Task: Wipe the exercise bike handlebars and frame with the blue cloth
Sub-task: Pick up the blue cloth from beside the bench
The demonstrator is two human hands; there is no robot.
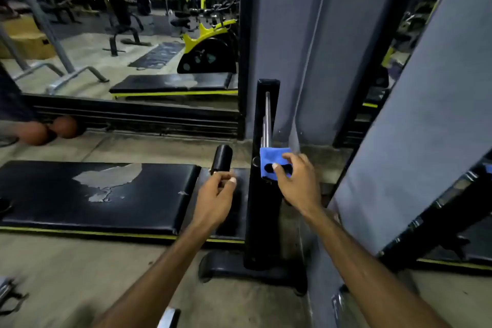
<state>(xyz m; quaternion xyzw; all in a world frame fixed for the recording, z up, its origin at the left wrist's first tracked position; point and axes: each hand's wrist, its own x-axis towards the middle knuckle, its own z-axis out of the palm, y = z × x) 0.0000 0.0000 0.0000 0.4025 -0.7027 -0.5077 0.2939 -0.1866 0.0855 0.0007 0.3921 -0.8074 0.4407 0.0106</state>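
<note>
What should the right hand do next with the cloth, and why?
Probably slide the blue cloth up the chrome rod. The right hand presses the cloth against the black upright post at the rod's lower end, and the rod's bare length runs above it. The left hand grips the black roller handle, which seems to steady the frame.

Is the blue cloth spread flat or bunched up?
Bunched: the blue cloth is crumpled under the right hand against the black post.
</note>
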